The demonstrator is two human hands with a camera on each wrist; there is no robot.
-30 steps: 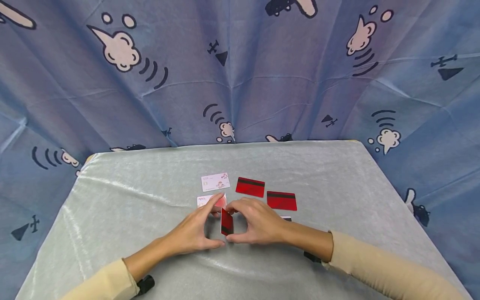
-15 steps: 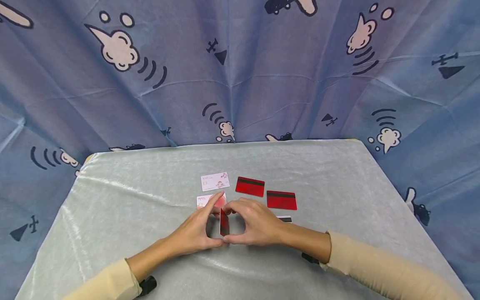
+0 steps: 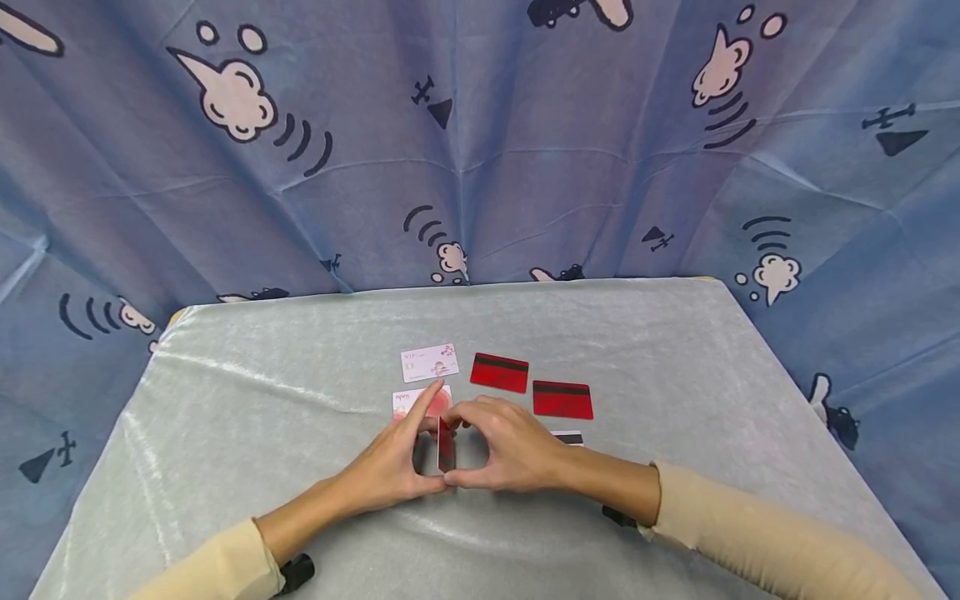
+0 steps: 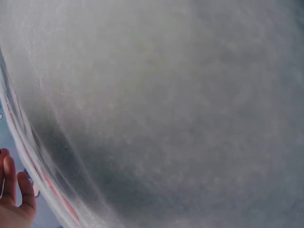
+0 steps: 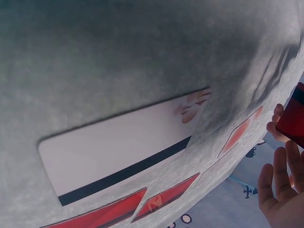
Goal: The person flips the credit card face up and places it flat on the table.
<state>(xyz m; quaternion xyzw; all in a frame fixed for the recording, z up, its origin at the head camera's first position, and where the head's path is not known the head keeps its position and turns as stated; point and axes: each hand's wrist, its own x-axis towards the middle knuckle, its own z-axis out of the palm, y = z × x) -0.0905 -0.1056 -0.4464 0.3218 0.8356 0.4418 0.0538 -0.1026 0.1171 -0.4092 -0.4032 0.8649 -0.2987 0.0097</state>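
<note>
A red card with a dark stripe (image 3: 446,446) stands on edge between my two hands in the head view. My right hand (image 3: 517,446) pinches it by its near and far ends, thumb at the near end. My left hand (image 3: 386,467) meets it from the other side: its thumb tip is at the near end beside the right thumb, other fingers are at the far end, and the index finger points up and away. In the right wrist view, the red card (image 5: 293,121) shows at the right edge above the right hand's fingers (image 5: 281,175). The left wrist view shows mostly cloth.
Beyond the hands, a white VIP card (image 3: 429,364) and a pink-and-white card (image 3: 408,402) lie flat. Two red striped cards (image 3: 499,372) (image 3: 562,400) lie to their right. A white striped card (image 5: 123,147) is partly under the right forearm. A patterned curtain (image 3: 480,167) hangs behind.
The red card has turned more edge-on and shifted slightly left with the right hand. The left thumb has closed in to the card's near end. The flat cards stay put.
</note>
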